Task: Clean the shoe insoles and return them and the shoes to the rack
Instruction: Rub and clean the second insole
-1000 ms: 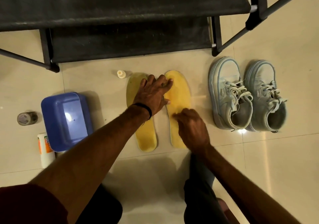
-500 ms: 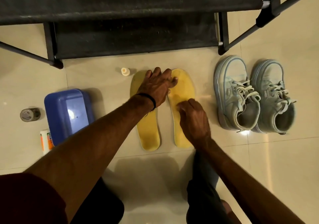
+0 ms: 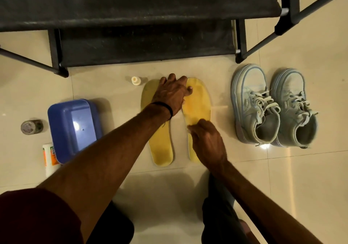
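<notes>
From my seat the move turns on the right insole (image 3: 197, 102): it lies on the floor tiles (image 3: 301, 178) with its long axis running from me toward the rack (image 3: 143, 42), toe end near the rack, heel end toward me, and both hands are on it. My right hand (image 3: 208, 142) sits over the heel half with its fingers curled down onto the foam; whether they pinch something small there I cannot tell. My left hand (image 3: 172, 94) lies with straight fingers spread flat across the toe ends of the left insole (image 3: 160, 146) and the right one, pinning them down. The insoles are thin, flat, yellow foam with a matte, slightly blotched face. The shoes (image 3: 273, 108), pale soft lace-ups with rubbery rims, stand just beside on the right. I judge the right hand nearer for any stroke along that long axis.
</notes>
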